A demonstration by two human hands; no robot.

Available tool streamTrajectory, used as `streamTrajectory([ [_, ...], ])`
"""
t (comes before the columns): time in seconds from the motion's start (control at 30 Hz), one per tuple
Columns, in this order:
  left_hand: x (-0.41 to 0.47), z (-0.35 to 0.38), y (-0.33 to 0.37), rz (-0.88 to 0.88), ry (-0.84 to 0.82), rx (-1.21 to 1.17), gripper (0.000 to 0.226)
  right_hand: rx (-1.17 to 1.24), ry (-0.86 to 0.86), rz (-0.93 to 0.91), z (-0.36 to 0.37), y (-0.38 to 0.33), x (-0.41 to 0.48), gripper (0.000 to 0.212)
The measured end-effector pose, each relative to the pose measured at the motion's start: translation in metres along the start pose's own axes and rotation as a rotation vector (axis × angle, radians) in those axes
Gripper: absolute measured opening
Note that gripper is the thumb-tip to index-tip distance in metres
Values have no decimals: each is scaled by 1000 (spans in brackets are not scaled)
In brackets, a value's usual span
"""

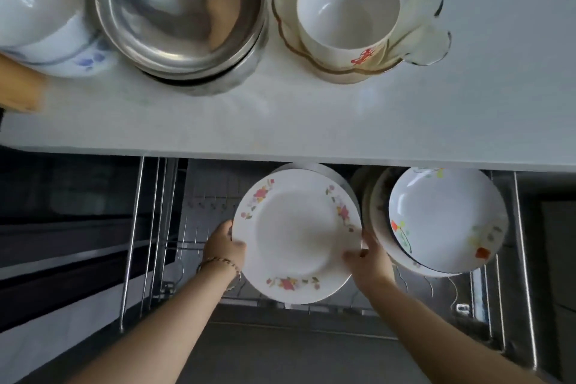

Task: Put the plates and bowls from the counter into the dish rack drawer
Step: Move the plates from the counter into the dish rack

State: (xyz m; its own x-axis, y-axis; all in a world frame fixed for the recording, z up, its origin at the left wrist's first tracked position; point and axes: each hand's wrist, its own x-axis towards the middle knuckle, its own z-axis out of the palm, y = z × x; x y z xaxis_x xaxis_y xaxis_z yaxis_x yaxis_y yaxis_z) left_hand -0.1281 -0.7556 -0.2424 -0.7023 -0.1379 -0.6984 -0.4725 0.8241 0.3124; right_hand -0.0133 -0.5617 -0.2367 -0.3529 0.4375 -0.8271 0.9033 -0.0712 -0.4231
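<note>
Both hands hold a white plate with a pink flower rim (296, 234) over the open wire dish rack drawer (134, 243). My left hand (223, 248) grips its left edge and my right hand (369, 259) grips its right edge. More plates sit under or behind it. To its right a stack of shallow white bowls with orange and green flowers (445, 218) rests in the drawer. On the white counter (280, 121) stand stacked steel bowls (184, 12), a white cup (346, 6) inside a clear glass bowl (417, 40), and white bowls with blue flowers (46, 15).
The counter's front edge overhangs the back of the drawer. A wooden object (18, 84) lies at the counter's far left. The drawer's left part shows bare wire prongs. Dark cabinet fronts lie to the left, grey floor below.
</note>
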Motion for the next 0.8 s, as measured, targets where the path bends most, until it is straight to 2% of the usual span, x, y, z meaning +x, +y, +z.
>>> streamTrajectory([
  [0.23, 42, 21, 18, 113, -47, 142, 40, -27, 201, 83, 27, 7, 16, 52],
  [0.37, 52, 30, 20, 134, -33, 232, 42, -93, 276, 108, 39, 11, 25, 45],
  [0.5, 60, 33, 12, 148, -39, 238, 50, -31, 298, 105, 50, 14, 32, 43],
  [0.57, 61, 34, 10, 147, -58, 174, 52, 76, 338, 140, 55, 14, 32, 49],
  [0.67, 64, 34, 8, 67, -131, -90, 59, 250, 410, 271, 62, 20, 32, 63],
  [0.73, 72, 33, 7, 2, -196, -224, 66, 360, 342, 368, 67, 27, 37, 68],
  [0.8, 86, 33, 7, -60, -313, -331, 53, 511, 202, 390, 69, 30, 45, 60],
])
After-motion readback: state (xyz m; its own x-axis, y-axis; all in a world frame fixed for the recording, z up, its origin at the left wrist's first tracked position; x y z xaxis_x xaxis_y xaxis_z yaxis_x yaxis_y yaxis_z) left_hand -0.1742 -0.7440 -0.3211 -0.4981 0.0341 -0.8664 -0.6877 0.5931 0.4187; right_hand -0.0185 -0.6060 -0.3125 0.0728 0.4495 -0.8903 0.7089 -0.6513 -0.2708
